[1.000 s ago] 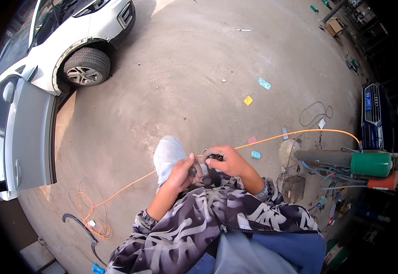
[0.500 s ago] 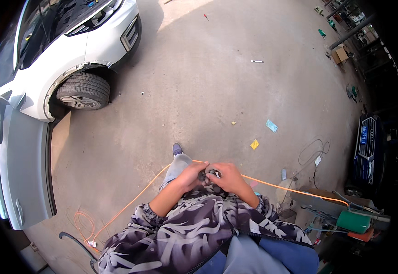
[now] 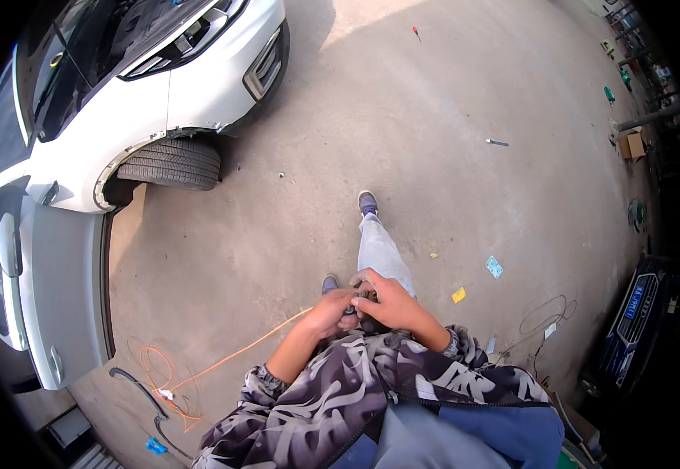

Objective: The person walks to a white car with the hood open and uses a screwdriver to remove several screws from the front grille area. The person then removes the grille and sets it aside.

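Note:
In front of my waist, both hands are brought together. My left hand (image 3: pixel 330 314) is closed, with its fingers curled round a small dark object (image 3: pixel 361 298) whose kind I cannot make out. From the other side my right hand (image 3: pixel 391 303) closes over the same object, its thumb and fingertips pressed in against it. Most of the object is hidden by the fingers. Below the hands, one leg (image 3: pixel 383 254) is stretched forward in a step.
At the left stands a white car (image 3: pixel 121 102), its hood raised, front door (image 3: pixel 66 281) open and wheel (image 3: pixel 172 164) turned. An orange hose (image 3: pixel 238 348) and black curved strip (image 3: pixel 140 383) lie nearby. Right are a yellow packet (image 3: pixel 458 295), blue packet (image 3: pixel 494 266) and dark car (image 3: pixel 625 313).
I have stepped forward, one leg now well ahead, and the white car appears nearer and farther right in view. Both hands stay together round the dark object, the fingers slightly shifted.

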`<action>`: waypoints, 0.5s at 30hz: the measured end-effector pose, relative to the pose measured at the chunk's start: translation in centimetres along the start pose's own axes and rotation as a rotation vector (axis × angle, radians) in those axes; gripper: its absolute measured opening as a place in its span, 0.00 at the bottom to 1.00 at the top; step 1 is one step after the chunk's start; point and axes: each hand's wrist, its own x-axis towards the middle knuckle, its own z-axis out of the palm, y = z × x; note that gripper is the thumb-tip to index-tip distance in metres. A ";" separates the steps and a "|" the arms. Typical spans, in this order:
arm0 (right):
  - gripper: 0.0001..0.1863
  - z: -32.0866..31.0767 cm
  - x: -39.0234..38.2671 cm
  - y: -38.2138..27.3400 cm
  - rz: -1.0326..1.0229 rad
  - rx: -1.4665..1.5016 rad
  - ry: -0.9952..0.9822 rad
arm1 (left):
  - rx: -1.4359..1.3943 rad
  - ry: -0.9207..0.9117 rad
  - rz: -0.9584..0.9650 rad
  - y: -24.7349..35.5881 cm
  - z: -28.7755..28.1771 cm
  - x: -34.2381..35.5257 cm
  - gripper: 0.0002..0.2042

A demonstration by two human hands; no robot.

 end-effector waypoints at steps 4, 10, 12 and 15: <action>0.12 -7.1 8.7 -2.0 -0.059 0.143 -0.146 | -0.014 0.021 0.195 8.4 1.3 4.1 0.07; 0.12 -20.7 15.6 -5.9 -0.131 0.075 0.083 | -0.021 -0.122 0.317 19.6 6.4 10.5 0.12; 0.13 -24.0 17.1 -6.8 -0.178 0.000 0.125 | 0.036 -0.152 0.319 22.9 8.0 11.9 0.12; 0.13 -27.5 20.7 -8.6 -0.174 -0.061 0.114 | 0.134 -0.154 0.346 28.9 9.6 13.5 0.12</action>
